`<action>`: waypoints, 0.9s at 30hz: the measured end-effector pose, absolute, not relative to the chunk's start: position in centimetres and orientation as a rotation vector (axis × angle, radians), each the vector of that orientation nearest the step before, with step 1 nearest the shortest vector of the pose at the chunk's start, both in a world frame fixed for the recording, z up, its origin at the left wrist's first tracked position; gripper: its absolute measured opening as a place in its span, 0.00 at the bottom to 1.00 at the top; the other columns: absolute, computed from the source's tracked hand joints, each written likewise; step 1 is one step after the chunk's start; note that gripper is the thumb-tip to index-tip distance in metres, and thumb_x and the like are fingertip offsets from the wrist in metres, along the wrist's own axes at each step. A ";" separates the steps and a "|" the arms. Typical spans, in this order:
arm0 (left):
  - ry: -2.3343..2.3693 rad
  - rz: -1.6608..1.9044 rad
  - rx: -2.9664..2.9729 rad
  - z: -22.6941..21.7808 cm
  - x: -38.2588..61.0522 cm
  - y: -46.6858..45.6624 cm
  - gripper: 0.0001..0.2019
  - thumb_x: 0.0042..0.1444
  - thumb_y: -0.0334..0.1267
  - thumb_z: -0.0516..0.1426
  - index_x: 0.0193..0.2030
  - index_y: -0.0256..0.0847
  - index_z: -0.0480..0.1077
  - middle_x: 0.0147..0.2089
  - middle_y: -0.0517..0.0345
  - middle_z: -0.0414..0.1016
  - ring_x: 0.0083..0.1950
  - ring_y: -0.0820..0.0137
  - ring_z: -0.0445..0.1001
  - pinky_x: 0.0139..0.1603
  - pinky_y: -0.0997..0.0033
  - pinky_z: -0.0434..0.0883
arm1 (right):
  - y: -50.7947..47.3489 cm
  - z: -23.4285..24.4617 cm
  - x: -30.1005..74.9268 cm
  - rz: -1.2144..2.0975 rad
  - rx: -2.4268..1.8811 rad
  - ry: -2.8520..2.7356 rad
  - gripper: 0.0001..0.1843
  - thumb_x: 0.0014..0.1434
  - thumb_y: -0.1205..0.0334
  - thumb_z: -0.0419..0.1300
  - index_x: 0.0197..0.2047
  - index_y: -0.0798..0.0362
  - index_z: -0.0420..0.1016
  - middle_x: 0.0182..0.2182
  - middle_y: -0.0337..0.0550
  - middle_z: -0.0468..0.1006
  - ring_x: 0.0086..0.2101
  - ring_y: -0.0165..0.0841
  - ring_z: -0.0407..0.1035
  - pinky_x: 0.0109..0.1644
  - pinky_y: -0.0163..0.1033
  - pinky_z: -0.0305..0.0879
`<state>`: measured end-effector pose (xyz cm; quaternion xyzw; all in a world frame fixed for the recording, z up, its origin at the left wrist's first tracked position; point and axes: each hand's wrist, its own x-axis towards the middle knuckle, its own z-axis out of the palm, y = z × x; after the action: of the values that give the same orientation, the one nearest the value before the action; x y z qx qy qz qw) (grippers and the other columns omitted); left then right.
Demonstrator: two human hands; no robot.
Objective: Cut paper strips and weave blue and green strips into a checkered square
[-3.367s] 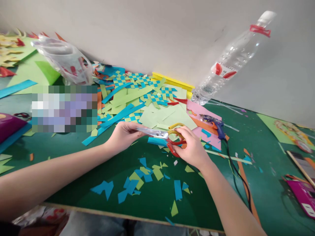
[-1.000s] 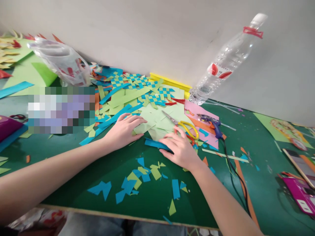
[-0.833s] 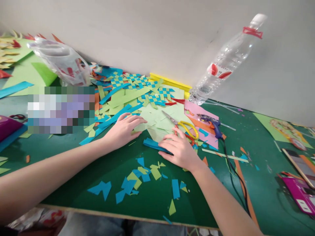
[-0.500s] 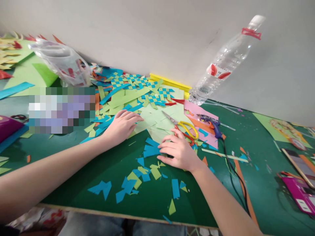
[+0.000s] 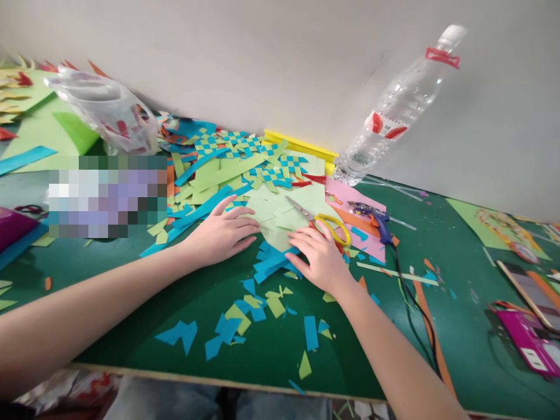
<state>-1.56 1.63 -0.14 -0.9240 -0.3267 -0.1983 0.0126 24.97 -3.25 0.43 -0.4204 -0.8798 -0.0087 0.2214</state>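
My left hand (image 5: 224,233) hovers over or rests on the green table with its fingers spread, holding nothing. Its fingertips are beside the pale green paper (image 5: 280,216) and left of a small pile of blue paper strips (image 5: 269,265). My right hand (image 5: 321,256) lies at the right end of that pile, fingers stretched out, and its fingertips reach the pale paper's lower edge. Just beyond it are scissors (image 5: 335,224) with yellow and orange handles, partly hidden by the hand. Blue and green paper scraps (image 5: 230,326) are scattered nearer to me.
Woven blue-and-green paper pieces (image 5: 245,146) lie heaped at the back. A tilted plastic bottle (image 5: 394,111) stands by the wall. At right are a glue gun (image 5: 382,224) with a black cord, and a magenta device (image 5: 527,341). A plastic bag (image 5: 109,111) stands at left.
My left hand has moved slightly right and down, its fingers spreading. My right hand has shifted a little up and right, and the blue strips near it now lie closer together.
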 end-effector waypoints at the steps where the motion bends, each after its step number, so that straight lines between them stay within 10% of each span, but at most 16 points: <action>1: -1.048 -0.610 -2.861 -0.1 -1.6 1.7 0.13 0.64 0.38 0.50 0.48 0.51 0.75 0.48 0.60 0.80 0.61 0.61 0.69 0.72 0.44 0.43 | -3.2 0.4 25.0 -0.020 -1.156 -2.439 0.14 0.66 0.54 0.54 0.44 0.51 0.77 0.47 0.42 0.81 0.51 0.38 0.71 0.66 0.57 0.48; 15: -1.292 -0.515 -2.704 0.4 -2.0 2.1 0.18 0.66 0.44 0.47 0.59 0.44 0.67 0.62 0.50 0.70 0.65 0.58 0.64 0.71 0.45 0.43 | -3.3 0.6 25.0 -0.029 -1.101 -2.405 0.10 0.65 0.58 0.54 0.42 0.51 0.76 0.42 0.41 0.82 0.45 0.35 0.73 0.65 0.54 0.49; 27: -1.527 -0.234 -2.456 2.5 -6.1 4.8 0.16 0.65 0.39 0.44 0.48 0.42 0.71 0.44 0.52 0.78 0.50 0.60 0.71 0.64 0.47 0.51 | -3.1 0.5 25.1 -0.110 -1.124 -2.292 0.09 0.62 0.69 0.53 0.38 0.50 0.74 0.37 0.39 0.82 0.40 0.35 0.74 0.62 0.53 0.53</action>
<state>-6.07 4.76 2.50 -0.8404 -0.5225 -0.0800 0.1201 25.06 -3.14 0.47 -0.4211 -0.8587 -0.0412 0.2893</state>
